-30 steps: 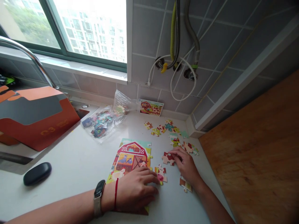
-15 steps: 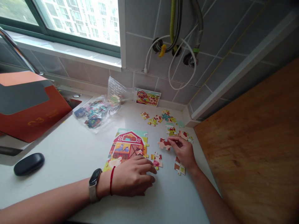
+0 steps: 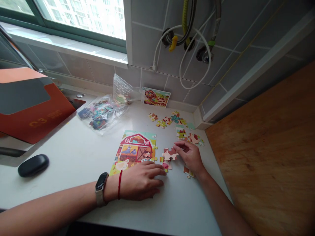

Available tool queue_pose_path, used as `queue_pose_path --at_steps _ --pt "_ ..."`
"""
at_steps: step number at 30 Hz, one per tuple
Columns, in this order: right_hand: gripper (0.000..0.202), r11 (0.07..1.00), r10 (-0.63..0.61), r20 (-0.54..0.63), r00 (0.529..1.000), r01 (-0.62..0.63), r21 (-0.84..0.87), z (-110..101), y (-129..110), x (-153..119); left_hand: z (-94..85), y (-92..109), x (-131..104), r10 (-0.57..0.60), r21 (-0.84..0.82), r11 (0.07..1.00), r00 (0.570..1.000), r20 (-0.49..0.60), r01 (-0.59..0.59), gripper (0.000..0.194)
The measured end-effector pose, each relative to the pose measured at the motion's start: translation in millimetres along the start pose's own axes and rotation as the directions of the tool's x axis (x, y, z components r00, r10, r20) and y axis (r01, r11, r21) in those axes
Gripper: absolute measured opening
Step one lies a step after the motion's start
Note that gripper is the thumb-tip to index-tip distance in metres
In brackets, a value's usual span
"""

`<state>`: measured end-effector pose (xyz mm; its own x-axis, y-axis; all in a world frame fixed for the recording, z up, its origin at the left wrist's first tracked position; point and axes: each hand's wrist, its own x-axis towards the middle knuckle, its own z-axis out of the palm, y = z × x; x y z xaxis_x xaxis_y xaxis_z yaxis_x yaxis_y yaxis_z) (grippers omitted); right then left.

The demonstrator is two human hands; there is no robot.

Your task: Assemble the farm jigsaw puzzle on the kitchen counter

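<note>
Between the thumb and fingers of my right hand (image 3: pixel 190 155) is a brown-and-pink jigsaw puzzle piece (image 3: pixel 170 154), held above a cow-face piece (image 3: pixel 166 165) that it partly covers. My left hand (image 3: pixel 144 180) lies with fingers stretched over the lower right corner of a joined puzzle section (image 3: pixel 135 147) showing a red barn, a hen and a farmer. A brown-and-white piece (image 3: pixel 188 172) lies close to my right wrist. Further back on the counter are several loose pieces (image 3: pixel 176 118), and a cow-patterned piece (image 3: pixel 194 138) sits beyond my right hand.
A small farm picture card (image 3: pixel 156 97) leans against the tiled wall. To its left lie clear plastic bags (image 3: pixel 100 113) of puzzle pieces. An orange box (image 3: pixel 36 108) and a black oval case (image 3: pixel 33 165) are on the left. A wooden panel (image 3: pixel 265 150) borders the right side.
My right hand has moved the brown-and-pink piece slightly left, so it now overlaps the cow-face piece. My left hand stays by the barn section. The whole view has shifted slightly.
</note>
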<state>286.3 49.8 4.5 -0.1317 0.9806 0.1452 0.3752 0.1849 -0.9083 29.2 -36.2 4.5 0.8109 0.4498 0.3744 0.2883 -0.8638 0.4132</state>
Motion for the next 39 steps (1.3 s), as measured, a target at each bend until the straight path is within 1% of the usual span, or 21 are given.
queue_pose_path --at_steps 4,9,11,12,14,16,19,22,24,28,32,39 --pt "0.021 0.99 -0.094 0.025 0.995 0.096 -0.106 1.4 4.2 -1.8 2.1 -1.6 -0.6 -0.003 0.018 1.0 1.0 -0.005 0.003 0.016" --pt "0.014 0.938 -0.186 0.112 0.976 0.21 -0.276 -7.8 4.3 -0.4 3.9 -2.5 -1.7 -0.024 0.061 0.998 1.0 -0.003 0.025 0.018" --pt "0.016 0.921 -0.193 0.189 0.963 0.244 -0.304 -11.1 0.5 -0.6 4.2 -2.3 -2.0 -0.036 0.067 0.997 0.999 -0.003 0.036 0.016" --pt "0.021 0.913 -0.196 0.248 0.949 0.269 -0.308 -12.3 -1.8 -0.8 4.3 -2.2 -2.1 -0.04 0.069 0.997 0.999 -0.002 0.04 0.016" --pt "0.031 0.895 -0.199 0.374 0.906 0.323 -0.307 -14.0 -6.0 -1.1 5.0 -2.1 -2.3 -0.049 0.08 0.996 0.999 0.002 0.049 0.016" --pt "0.03 0.88 -0.192 0.452 0.871 0.357 -0.315 -16.4 -8.8 -0.5 6.0 -2.1 -2.5 -0.052 0.094 0.994 0.999 -0.002 0.052 0.017" --pt "0.025 0.872 -0.13 0.49 0.862 0.334 -0.357 -23.9 -10.1 2.3 6.9 -2.2 -2.6 -0.054 0.109 0.992 0.998 -0.016 0.056 0.018" --pt "0.036 0.879 -0.051 0.519 0.853 0.285 -0.382 -34.2 -9.8 5.6 6.3 -1.9 -2.5 -0.06 0.128 0.99 0.998 -0.019 0.062 0.017" --pt "0.038 0.885 -0.021 0.547 0.837 0.27 -0.378 -39.6 -10.0 6.7 5.6 -1.8 -2.4 -0.057 0.138 0.989 0.998 -0.017 0.058 0.017" --pt "0.036 0.889 -0.001 0.607 0.795 0.278 -0.363 -43.9 -11.9 5.8 5.7 -2.7 -2.3 -0.061 0.151 0.986 0.998 -0.027 0.064 0.017" --pt "0.037 0.893 0.008 0.637 0.771 0.281 -0.351 -45.3 -14.4 4.7 8.0 -4.2 -2.9 -0.065 0.143 0.987 0.997 -0.037 0.07 0.017" --pt "0.029 0.867 -0.019 0.619 0.786 0.32 -0.381 -48.9 -17.0 4.6 7.8 -3.1 -2.2 -0.08 0.084 0.993 0.996 -0.039 0.083 0.016"
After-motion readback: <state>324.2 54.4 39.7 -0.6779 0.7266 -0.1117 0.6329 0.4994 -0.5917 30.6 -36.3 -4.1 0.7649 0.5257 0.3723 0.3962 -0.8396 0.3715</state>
